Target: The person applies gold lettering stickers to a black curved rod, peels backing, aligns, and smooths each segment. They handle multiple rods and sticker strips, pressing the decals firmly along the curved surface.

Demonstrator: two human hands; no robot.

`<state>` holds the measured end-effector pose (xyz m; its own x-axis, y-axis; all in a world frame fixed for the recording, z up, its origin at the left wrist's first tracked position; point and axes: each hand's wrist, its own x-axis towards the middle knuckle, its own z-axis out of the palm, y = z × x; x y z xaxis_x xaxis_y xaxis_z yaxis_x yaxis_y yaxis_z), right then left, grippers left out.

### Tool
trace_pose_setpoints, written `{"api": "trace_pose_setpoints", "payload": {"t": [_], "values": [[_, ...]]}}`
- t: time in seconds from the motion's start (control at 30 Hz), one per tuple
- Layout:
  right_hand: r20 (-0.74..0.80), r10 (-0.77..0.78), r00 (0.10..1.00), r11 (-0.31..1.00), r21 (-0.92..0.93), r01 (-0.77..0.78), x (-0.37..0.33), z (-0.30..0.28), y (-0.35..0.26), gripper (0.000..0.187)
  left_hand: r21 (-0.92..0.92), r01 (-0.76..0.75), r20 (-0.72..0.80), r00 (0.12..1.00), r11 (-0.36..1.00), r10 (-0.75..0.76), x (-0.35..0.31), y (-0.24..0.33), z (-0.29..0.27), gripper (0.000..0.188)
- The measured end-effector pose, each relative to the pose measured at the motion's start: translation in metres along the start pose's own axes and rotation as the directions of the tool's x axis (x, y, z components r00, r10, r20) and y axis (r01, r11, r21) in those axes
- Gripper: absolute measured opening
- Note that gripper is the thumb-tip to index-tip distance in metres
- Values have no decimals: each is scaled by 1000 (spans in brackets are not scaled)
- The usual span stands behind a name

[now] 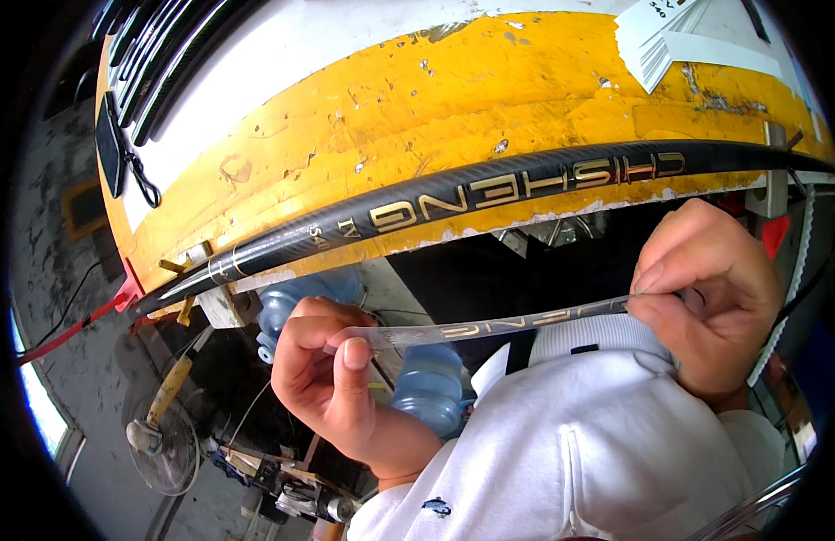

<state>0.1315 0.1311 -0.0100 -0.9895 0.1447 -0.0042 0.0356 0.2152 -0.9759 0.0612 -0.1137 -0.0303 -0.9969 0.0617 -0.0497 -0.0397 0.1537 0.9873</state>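
Note:
A clear film decal strip (pixel 490 330) with gold lettering is stretched between my two hands, in front of my chest. My left hand (pixel 332 379) pinches its left end between thumb and fingers. At the other end, the thumb and forefinger of my right hand (pixel 706 293) are closed on the film. Just beyond the strip, apart from it, a long black tapered pole (pixel 282 242) with a carbon weave and gold lettering lies along the bench's near edge.
The pole spans a worn yellow workbench (pixel 363 117) between a left block (pixel 221 307) and a right metal holder (pixel 776 185). White paper sheets (pixel 647 41) and several black poles (pixel 169 77) lie farther back. Blue water jugs (pixel 426 383) and a fan (pixel 165 442) stand below.

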Motion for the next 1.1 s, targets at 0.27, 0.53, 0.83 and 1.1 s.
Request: {"api": "trace_pose_setpoints", "payload": {"t": [0.27, 0.53, 0.83, 1.1], "values": [[14, -15, 1000, 991, -130, 17, 7, 2, 2, 20, 2, 19, 0, 1000, 1000, -19, 5, -3, 0, 26], [50, -7, 999, 974, -225, 18, 13, 4, 0, 20, -9, 61, -8, 998, 998, -61, 6, -7, -3, 22], [-39, -24, 999, 989, -144, 18, 6, 8, 3, 18, 23, 117, 55, 991, 993, -118, 10, -4, -8, 16], [-76, -5, 997, 991, -134, -5, 5, 11, 4, 25, 25, 80, 92, 992, 996, -82, 14, -8, -12, 16]]}}
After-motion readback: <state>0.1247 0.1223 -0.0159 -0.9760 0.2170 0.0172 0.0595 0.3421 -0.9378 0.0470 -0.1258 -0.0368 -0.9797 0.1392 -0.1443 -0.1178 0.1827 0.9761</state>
